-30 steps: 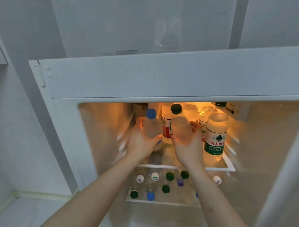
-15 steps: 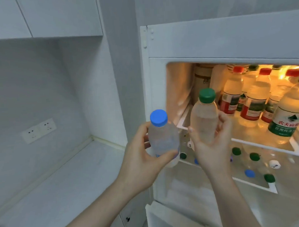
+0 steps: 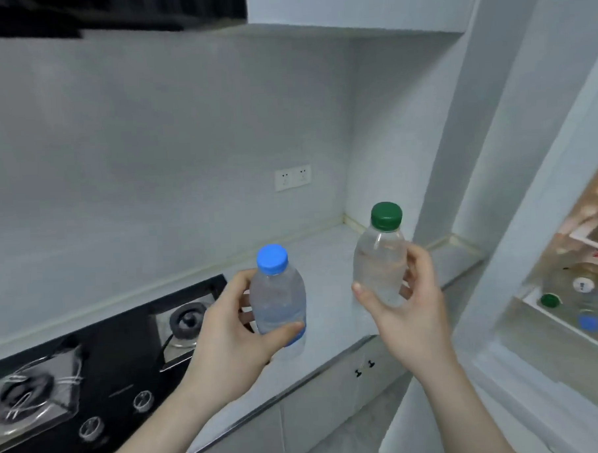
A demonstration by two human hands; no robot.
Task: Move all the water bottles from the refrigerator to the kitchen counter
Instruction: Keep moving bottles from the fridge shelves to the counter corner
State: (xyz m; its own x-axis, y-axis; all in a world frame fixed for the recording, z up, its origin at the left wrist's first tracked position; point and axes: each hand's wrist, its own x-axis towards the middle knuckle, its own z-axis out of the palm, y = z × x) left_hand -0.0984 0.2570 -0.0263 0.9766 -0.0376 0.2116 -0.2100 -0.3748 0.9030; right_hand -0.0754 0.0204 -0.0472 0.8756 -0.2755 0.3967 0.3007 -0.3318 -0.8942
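Observation:
My left hand grips a small clear water bottle with a blue cap, held upright above the kitchen counter. My right hand grips a second clear bottle with a green cap, also upright and a little higher. Both bottles hang in the air over the pale counter, not touching it. At the far right the open refrigerator shows a lower shelf with several more bottles seen from above, among them a green cap and a blue cap.
A black gas hob with two burners and two knobs fills the counter's left part. A double wall socket sits on the back wall. White cabinet doors run under the counter. A dark range hood hangs at top left.
Both hands have drawn the two bottles out of the refrigerator and swung them left over the counter. My view has turned left, so the refrigerator now sits at the right edge.

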